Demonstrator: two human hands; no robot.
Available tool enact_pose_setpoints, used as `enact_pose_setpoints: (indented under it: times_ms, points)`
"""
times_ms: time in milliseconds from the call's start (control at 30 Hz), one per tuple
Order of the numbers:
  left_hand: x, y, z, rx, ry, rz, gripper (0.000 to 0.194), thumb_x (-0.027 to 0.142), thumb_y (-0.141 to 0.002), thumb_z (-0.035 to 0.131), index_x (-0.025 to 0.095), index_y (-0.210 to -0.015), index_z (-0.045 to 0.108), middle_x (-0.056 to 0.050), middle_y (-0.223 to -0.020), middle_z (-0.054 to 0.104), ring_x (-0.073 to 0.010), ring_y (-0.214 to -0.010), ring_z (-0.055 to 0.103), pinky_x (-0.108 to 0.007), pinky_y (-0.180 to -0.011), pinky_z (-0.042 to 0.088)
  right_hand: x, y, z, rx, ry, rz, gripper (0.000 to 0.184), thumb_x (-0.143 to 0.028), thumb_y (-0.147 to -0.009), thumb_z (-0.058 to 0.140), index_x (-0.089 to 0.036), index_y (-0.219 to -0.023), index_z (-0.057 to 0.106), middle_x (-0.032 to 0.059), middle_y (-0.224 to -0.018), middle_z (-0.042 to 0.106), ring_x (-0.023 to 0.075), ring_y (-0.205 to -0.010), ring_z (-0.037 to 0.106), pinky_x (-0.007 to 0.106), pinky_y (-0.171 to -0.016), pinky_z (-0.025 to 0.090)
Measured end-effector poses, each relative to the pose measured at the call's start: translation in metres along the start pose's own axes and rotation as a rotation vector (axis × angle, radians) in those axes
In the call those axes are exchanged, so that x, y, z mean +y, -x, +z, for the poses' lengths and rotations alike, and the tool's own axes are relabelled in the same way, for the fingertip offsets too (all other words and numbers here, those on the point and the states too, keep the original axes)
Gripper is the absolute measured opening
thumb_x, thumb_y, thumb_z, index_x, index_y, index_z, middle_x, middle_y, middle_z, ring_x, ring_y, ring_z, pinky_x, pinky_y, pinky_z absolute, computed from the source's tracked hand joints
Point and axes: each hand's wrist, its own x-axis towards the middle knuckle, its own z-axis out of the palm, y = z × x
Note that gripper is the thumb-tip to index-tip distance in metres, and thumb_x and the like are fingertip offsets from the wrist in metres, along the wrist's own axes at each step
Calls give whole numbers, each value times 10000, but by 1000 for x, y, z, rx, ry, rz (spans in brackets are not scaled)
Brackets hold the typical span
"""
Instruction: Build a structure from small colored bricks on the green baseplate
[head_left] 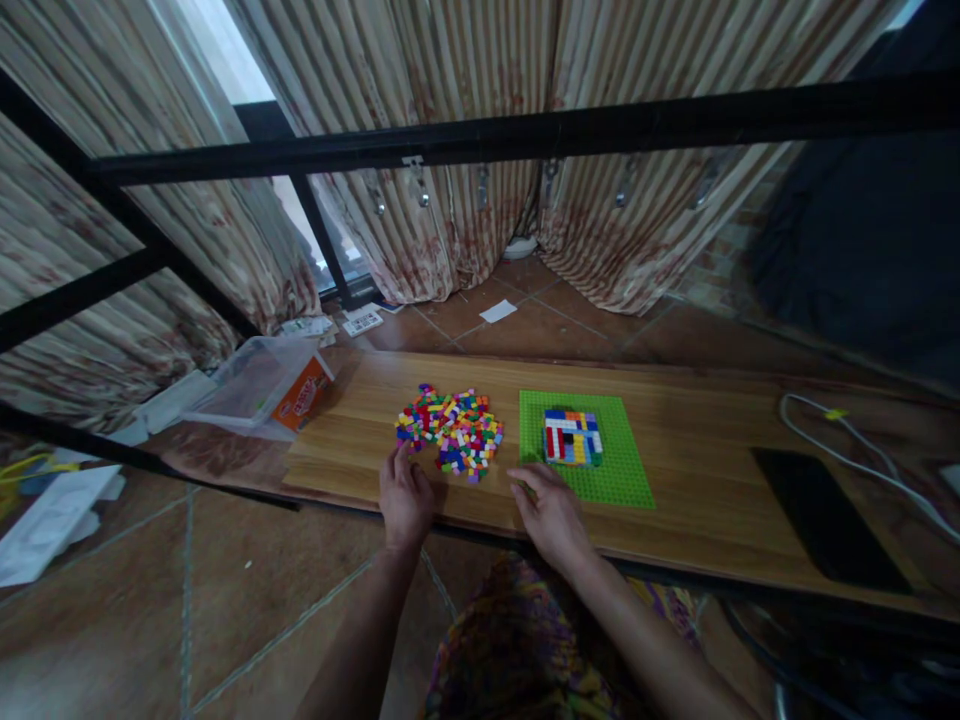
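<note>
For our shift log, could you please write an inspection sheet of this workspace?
Surface: wood-grain board, long and narrow.
Job's things: loose bricks, heaped; brick structure on green baseplate.
Clutter: clear box with orange label, left; black flat panel, right.
Grips: left grip at the loose bricks' near-left edge; right grip at the green baseplate's near-left corner; contents unclear.
Cables: white cable, right end.
Surroundings: striped curtains, black frame, tiled floor.

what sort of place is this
Probably a room in a home: long striped curtains hang down to a tiled floor, and toy bricks lie in a pile on a wooden tabletop.
</note>
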Motion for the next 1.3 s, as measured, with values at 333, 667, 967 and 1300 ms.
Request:
enact_pose_setpoints:
  times_ms: [333,667,967,1300]
  points:
    - [-2,2,2,-3,-11,39,418,133,-878,399,134,-1275,529,-149,-1185,594,-247,-1150,549,-394,-978,465,-17,-23,37,-86,70,-93,128,-236,-864,598,-249,-945,696,42,-969,663,212,-928,596,335,-815,486]
    - [-2,3,3,-2,-20,62,381,159,-898,421,148,-1253,557,-149,-1207,591,-231,-1130,561,-374,-951,477,-3,-30,31,-45,132,-111,188,-184,-880,549,-244,-881,727,49,-932,640,208,-909,583,338,-823,482]
    - [-3,3,3,-28,-10,64,342,160,-891,434,157,-1190,601,-127,-1154,599,-233,-1120,560,-373,-967,467,-11,-40,24,-29,126,-68,215,-204,-895,502,-235,-912,714,64,-958,651,216,-906,596,366,-844,481]
    - [-4,3,4,-25,-8,77,331,159,-896,437,155,-1182,604,-128,-1148,594,-229,-1117,554,-364,-954,467,-9,-26,32,-75,156,-53,171,-194,-861,556,-241,-844,719,51,-940,633,212,-909,583,345,-822,475]
